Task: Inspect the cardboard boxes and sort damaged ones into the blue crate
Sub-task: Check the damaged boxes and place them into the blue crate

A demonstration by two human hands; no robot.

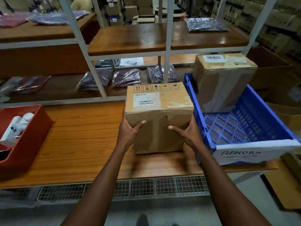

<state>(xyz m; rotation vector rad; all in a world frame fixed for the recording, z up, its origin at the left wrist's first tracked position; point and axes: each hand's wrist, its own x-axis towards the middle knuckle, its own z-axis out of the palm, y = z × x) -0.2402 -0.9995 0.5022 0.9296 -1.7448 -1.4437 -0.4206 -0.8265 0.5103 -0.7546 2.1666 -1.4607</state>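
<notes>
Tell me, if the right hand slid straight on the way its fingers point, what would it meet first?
Probably nothing new: the right hand already grips the cardboard box, fingers pointing up and leftward against its front and side.

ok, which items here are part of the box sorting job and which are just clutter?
Job:
- cardboard box, held by left hand and right hand
- blue crate labelled ABNORM
- taped box standing in the crate

Lying about:
- red bin holding white items
- bagged garments on the shelf
- wooden table
</notes>
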